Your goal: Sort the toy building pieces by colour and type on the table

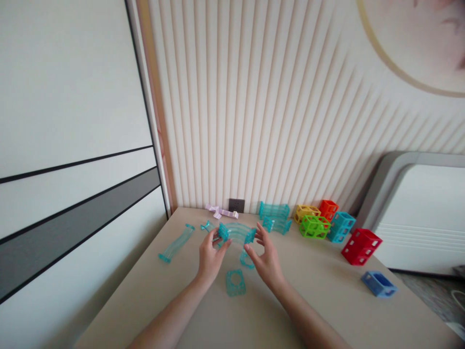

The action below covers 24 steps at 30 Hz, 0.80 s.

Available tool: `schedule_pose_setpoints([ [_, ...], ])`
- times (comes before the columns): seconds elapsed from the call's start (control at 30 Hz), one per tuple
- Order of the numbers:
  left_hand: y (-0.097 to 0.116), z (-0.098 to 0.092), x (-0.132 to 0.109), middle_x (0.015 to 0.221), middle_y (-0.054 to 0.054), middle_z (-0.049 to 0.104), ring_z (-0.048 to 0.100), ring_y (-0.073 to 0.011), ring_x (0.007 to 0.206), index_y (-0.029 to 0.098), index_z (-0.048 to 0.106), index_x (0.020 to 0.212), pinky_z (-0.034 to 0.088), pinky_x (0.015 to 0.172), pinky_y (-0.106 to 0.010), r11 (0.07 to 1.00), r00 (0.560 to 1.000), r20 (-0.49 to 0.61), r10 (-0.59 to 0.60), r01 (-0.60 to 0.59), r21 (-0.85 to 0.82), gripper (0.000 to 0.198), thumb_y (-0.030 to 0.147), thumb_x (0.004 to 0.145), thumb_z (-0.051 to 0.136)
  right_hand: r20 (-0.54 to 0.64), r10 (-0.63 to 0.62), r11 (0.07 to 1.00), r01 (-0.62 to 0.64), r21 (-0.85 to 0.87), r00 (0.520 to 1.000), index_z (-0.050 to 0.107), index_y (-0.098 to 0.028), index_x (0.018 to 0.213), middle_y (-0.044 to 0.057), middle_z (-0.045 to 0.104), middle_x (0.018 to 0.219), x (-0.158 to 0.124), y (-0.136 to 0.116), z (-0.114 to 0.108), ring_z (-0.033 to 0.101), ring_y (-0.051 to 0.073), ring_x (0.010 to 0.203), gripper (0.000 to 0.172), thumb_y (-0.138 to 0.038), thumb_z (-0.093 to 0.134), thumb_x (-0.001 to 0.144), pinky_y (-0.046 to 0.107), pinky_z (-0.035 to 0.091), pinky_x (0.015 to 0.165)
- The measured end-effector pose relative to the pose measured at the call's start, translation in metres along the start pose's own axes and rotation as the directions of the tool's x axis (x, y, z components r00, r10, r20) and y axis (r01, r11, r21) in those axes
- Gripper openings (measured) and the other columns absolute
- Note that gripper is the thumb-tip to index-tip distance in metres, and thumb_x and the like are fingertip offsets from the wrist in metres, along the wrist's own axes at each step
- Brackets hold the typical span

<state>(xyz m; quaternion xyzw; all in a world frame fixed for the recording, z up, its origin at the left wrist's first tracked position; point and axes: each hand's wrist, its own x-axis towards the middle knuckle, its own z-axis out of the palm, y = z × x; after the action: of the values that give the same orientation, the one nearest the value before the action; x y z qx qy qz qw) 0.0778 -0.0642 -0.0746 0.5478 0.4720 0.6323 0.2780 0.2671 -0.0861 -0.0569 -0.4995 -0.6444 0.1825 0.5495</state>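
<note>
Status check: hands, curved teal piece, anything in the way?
Left hand, right hand: gripping opposite ends. Curved teal piece: between them. No evident obstruction; square teal piece on table, untouched.

Over feed I see left hand [209, 256] and right hand [268, 259] holding curved teal piece [238, 233], one per end. From it: square teal piece [236, 291] 6 o'clock, straight teal piece [177, 244] 9, tall red block [360, 248] 3.
</note>
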Motion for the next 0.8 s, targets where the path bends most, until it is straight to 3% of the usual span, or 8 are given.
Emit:
schedule_pose_setpoints([
  [0.27,0.023,0.017,-0.011,0.103,-0.011,0.075,0.075,-0.0261,0.094,0.017,0.062,0.114,0.063,0.084,-0.041,0.996,0.997,0.065,-0.033,0.038,-0.075,0.052,0.046,0.074,0.079,-0.122,0.034,0.999,-0.032,0.017,0.992,0.060,-0.019,0.130,0.013,0.072,0.118,0.005,-0.019,-0.011,0.069,0.027,0.102,0.054,-0.049,0.068,0.085,0.042,0.056,0.089],
  [0.6,0.037,0.048,-0.014,0.105,-0.010,0.074,0.074,-0.0247,0.094,0.018,0.065,0.108,0.062,0.084,-0.041,0.995,0.991,0.122,0.048,-0.037,-0.092,0.044,0.041,0.075,0.080,-0.200,0.038,0.997,-0.050,-0.060,0.979,0.056,-0.018,0.138,0.013,0.073,0.116,0.000,-0.011,-0.043,0.070,0.027,0.101,0.064,-0.052,0.066,0.086,0.041,0.056,0.089],
  [0.8,0.035,0.090,-0.003,0.105,-0.011,0.073,0.073,-0.0232,0.096,0.016,0.063,0.109,0.060,0.088,-0.041,0.990,0.973,0.230,0.026,0.008,-0.144,0.041,0.032,0.075,0.080,-0.225,0.060,0.992,-0.083,-0.091,0.972,0.054,-0.015,0.140,0.014,0.072,0.121,0.012,0.011,-0.073,0.070,0.029,0.103,0.072,-0.056,0.067,0.083,0.044,0.055,0.093],
])
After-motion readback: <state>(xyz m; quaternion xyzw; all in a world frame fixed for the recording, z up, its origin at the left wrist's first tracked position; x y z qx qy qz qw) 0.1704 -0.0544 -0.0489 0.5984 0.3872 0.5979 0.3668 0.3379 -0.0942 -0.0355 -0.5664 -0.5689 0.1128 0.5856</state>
